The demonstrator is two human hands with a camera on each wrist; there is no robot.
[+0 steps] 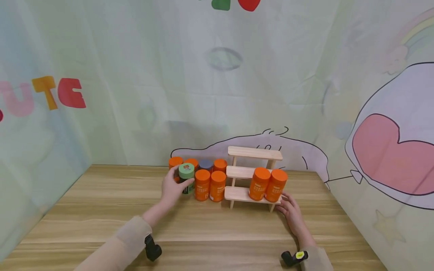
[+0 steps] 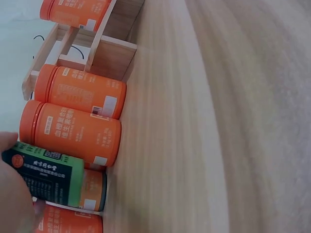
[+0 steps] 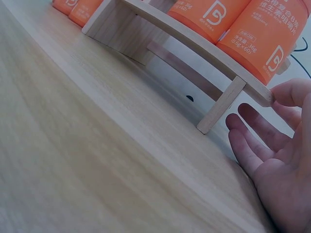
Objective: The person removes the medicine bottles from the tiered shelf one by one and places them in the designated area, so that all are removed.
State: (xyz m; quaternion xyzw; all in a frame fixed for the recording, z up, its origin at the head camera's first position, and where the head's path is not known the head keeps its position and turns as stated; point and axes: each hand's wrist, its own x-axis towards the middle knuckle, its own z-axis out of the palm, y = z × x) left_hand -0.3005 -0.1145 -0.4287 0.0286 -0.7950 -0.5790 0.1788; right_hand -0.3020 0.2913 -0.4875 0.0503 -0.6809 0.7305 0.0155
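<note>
A dark jar with a green lid (image 1: 186, 171) is gripped by my left hand (image 1: 172, 187), thumb on the near side. In the left wrist view the jar's green base (image 2: 76, 183) appears raised off the table, in front of an orange jar. Two orange jars (image 1: 202, 185) (image 1: 217, 187) stand just right of it. My right hand (image 1: 292, 212) touches the right end of the wooden three-tier stand's lowest shelf (image 1: 237, 194); its other fingers (image 3: 250, 148) hang loosely below. Two more orange jars (image 1: 260, 183) (image 1: 276, 185) stand side by side on that shelf's right half.
Behind the front jars are several orange-lidded jars (image 1: 176, 161) and one with a blue-grey lid (image 1: 205, 165). The stand's middle shelf (image 1: 239, 172) and top shelf (image 1: 254, 153) rise behind. A printed cloth (image 1: 152, 82) hangs around the wooden table (image 1: 203, 229).
</note>
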